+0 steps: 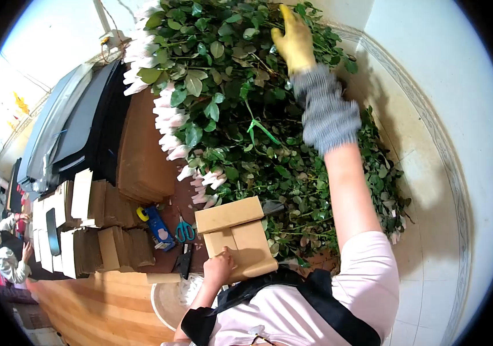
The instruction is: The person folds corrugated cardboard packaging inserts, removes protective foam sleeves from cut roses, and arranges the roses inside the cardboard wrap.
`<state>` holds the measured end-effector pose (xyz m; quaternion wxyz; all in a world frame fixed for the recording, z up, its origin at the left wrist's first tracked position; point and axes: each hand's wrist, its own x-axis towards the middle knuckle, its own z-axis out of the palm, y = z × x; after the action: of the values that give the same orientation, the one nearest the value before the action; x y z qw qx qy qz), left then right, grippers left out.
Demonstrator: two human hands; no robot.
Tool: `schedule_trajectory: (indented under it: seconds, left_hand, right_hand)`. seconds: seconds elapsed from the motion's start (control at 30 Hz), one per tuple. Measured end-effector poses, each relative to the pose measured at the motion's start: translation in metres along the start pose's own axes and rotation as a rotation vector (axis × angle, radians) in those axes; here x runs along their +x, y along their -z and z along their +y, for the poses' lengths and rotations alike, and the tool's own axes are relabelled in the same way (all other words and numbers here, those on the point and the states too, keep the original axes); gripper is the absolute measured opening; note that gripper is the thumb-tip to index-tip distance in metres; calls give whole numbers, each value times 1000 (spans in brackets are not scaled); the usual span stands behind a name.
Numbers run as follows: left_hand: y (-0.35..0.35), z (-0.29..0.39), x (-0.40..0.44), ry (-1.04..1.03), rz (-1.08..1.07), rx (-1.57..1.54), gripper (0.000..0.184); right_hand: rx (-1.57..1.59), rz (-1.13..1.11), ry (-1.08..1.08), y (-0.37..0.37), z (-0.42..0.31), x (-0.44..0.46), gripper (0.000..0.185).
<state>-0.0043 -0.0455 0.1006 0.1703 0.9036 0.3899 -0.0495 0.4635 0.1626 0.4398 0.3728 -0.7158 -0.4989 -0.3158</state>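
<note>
My right hand, in a yellow glove with a grey knitted sleeve, reaches out over a large pile of leafy rose stems. Its thumb stands apart from the fingers, and nothing shows in its grasp. White sleeves cover the flower heads along the pile's left side. A green tie lies among the leaves. Close to my body, my bare left hand is curled against a folded piece of cardboard, one finger pressed on it. A dark flat piece sticks out beside the cardboard's upper right corner.
Teal-handled scissors, a blue box and a black tool lie left of the cardboard. Stacked cardboard pieces hold a phone. A white bucket stands below the table edge. Another person is at far left.
</note>
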Motion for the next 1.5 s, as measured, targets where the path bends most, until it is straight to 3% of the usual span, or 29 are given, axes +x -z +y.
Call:
schedule_trajectory:
  seconds: [0.07, 0.1, 0.17, 0.2, 0.27, 0.33, 0.4, 0.53, 0.6, 0.67, 0.77, 0.87, 0.97, 1.0, 1.07, 1.1, 1.23, 1.33, 1.4, 1.47, 1.5]
  left_hand:
    - [-10, -7, 2, -25, 34, -34, 43]
    - [-5, -4, 2, -9, 7, -35, 43]
    - [0, 0, 3, 3, -22, -30, 43]
    - [-4, -1, 4, 16, -13, -42, 43]
    - [-15, -6, 2, -55, 59, -40, 43]
    - [-5, -3, 1, -67, 67, -26, 44]
    - [-1, -3, 0, -88, 77, -12, 45]
    - [-12, -6, 2, -18, -3, -43, 47]
    - [-14, -5, -1, -74, 123, -28, 45]
    - [-9, -4, 2, -93, 70, -27, 50]
    - [-2, 0, 2, -114, 99, -25, 39]
    - [7, 2, 3, -127, 11, 22, 37]
    - [-1, 0, 2, -131, 51, 28, 36]
    - [-1, -1, 3, -133, 81, 27, 36]
    - [-1, 0, 3, -105, 62, 21, 40]
    - [-2, -1, 2, -120, 76, 16, 40]
    - [-20, -11, 5, -181, 163, -19, 47]
    - [1, -1, 4, -129, 52, -10, 40]
    - [2, -2, 2, -156, 70, 5, 39]
    - [5, -1, 4, -154, 57, -45, 38]
    - [2, -2, 3, -151, 53, -48, 38]
  right_hand:
    - [-270, -506, -212, -18, 20, 31, 64]
    - [-343, -467, -82, -45, 36, 25, 56]
    - [-448, -283, 47, -25, 7, -3, 29]
    - [-444, -178, 69, -16, -4, -16, 21]
    - [-453, -171, 103, -6, -12, -44, 12]
    - [-206, -207, 85, -13, 9, -68, 19]
    - [87, -91, 18, 7, 24, -79, 27]
    - [-38, 1, 20, 89, 38, -97, 28]
    - [30, -93, -88, 105, 59, -120, 28]
    - [98, -301, -232, 107, 75, -148, 35]
    - [325, -490, -403, 122, 68, -167, 38]
    - [491, -441, -424, 124, 98, -185, 37]
    - [-19, -629, -398, 115, 103, -205, 36]
    - [-112, -498, -409, 127, 85, -207, 34]
    - [-129, -74, -198, 125, 94, -214, 30]
    - [-254, 16, -66, 130, 96, -216, 26]
    - [-158, -156, 11, 136, 85, -238, 24]
    - [-142, -217, -9, 146, 78, -255, 23]
    - [98, -311, -163, 145, 84, -276, 23]
    - [110, -263, -316, 158, 93, -276, 28]
    - [42, -265, -233, 162, 101, -279, 28]
